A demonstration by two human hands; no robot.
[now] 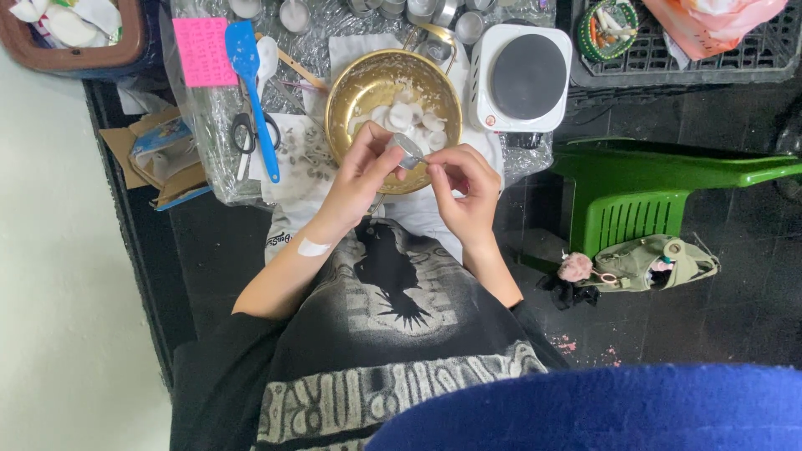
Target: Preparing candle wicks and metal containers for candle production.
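The left hand (pixel 361 171) pinches a small metal cup (pixel 408 151) between thumb and fingers, closed snugly on it. The right hand (pixel 462 185) touches the cup's near side with its fingertips drawn narrowly together; whether it grips anything itself cannot be told. The cup sits tilted over the near rim of the gold bowl (pixel 355 92), which holds white discs (pixel 409 117), near the table's front edge.

Gold bowl (pixel 351 92) ahead; hotplate (pixel 520 77) right, blue spatula (pixel 253 92) left.
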